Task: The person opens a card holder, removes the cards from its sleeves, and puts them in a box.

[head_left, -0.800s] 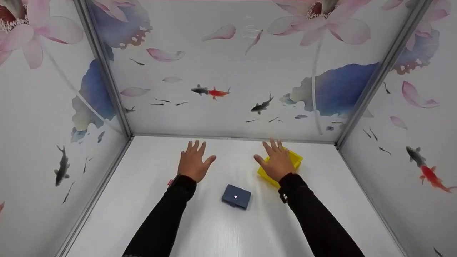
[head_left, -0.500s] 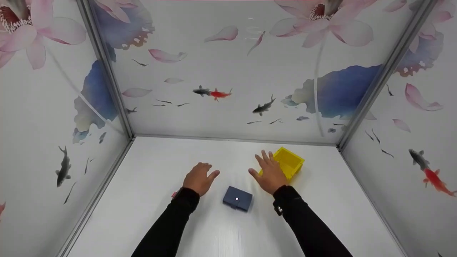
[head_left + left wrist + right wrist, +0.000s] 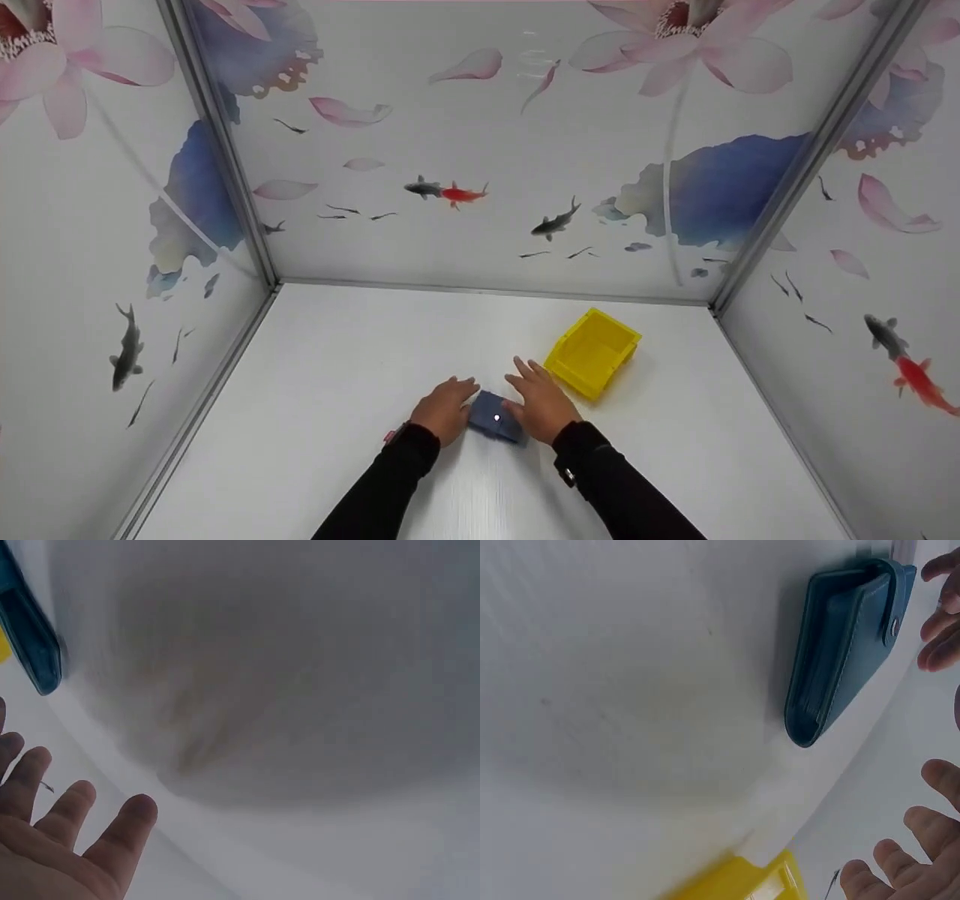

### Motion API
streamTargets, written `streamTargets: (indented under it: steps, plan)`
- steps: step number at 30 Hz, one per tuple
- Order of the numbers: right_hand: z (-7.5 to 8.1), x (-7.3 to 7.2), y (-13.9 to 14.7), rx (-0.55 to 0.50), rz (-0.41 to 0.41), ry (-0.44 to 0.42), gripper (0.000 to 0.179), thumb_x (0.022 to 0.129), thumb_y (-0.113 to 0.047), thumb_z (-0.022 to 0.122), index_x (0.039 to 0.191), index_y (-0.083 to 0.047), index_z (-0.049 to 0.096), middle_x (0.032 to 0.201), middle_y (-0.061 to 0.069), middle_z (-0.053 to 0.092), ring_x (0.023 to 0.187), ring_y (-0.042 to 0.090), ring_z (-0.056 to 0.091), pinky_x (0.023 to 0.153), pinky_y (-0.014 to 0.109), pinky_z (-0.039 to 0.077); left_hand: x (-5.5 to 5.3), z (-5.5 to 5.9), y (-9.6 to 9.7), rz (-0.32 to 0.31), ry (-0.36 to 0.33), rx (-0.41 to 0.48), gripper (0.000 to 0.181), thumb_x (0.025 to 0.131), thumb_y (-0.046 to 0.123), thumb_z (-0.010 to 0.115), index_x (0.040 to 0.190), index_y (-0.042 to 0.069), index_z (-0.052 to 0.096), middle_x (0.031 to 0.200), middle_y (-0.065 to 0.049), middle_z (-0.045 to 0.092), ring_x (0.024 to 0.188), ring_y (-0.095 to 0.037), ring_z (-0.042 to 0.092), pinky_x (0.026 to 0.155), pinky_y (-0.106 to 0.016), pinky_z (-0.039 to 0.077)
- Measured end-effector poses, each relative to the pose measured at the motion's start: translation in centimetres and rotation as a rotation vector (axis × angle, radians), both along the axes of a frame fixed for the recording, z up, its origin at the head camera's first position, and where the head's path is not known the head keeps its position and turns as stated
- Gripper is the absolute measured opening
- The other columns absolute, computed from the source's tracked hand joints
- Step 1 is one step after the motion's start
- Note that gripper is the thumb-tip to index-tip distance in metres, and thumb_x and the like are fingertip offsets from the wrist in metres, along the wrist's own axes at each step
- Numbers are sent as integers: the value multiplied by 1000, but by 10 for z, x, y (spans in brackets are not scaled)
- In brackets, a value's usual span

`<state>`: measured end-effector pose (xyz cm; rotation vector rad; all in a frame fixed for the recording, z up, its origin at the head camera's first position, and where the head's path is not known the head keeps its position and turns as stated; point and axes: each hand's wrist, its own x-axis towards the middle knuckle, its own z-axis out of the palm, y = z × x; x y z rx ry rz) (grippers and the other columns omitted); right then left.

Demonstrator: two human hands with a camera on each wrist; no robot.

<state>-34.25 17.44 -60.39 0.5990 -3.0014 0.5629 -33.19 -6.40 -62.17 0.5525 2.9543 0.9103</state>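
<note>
A dark blue snap-strap wallet (image 3: pixel 491 416) lies closed on the white table between my hands. In the right wrist view the wallet (image 3: pixel 844 660) shows its folded spine, strap and metal snap. My left hand (image 3: pixel 444 411) is at its left side, fingers extended; the left wrist view shows these fingers (image 3: pixel 120 840) spread apart beside the wallet (image 3: pixel 30 637). On the other side, my right hand (image 3: pixel 544 405) has its fingers spread, and its thumb overlaps the wallet's right edge in the head view. Neither hand has its fingers curled round the wallet.
A yellow plastic bin (image 3: pixel 592 352) stands behind and to the right of the right hand. White panels printed with lotus and fish, such as the back wall (image 3: pixel 480 255), enclose the table (image 3: pixel 337 360) on the left, right and back.
Both hands have come back toward the body and inward, from beside and over the yellow bin to either side of the wallet. Wallet and bin stay where they were; the bin is now fully uncovered.
</note>
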Motion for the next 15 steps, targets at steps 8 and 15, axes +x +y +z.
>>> streamTargets:
  steps: [8, 15]
  plan:
    - [-10, 3, -11, 69, 72, 86, 40, 101, -37, 88, 126, -6, 83, 144, 18, 72, 126, 36, 65, 111, 51, 58, -6, -3, 11, -41, 19, -139, 42, 110, 11, 71, 151, 19, 75, 164, 0, 67, 160, -37, 55, 119, -67, 53]
    - [-10, 4, -19, 14, 97, -44, 33, 97, -28, 93, 115, -3, 82, 102, 6, 66, 92, 20, 59, 84, 39, 57, -30, -39, 14, -60, 122, -199, 39, 107, 24, 78, 145, 30, 80, 153, 8, 75, 149, -34, 66, 108, -66, 59]
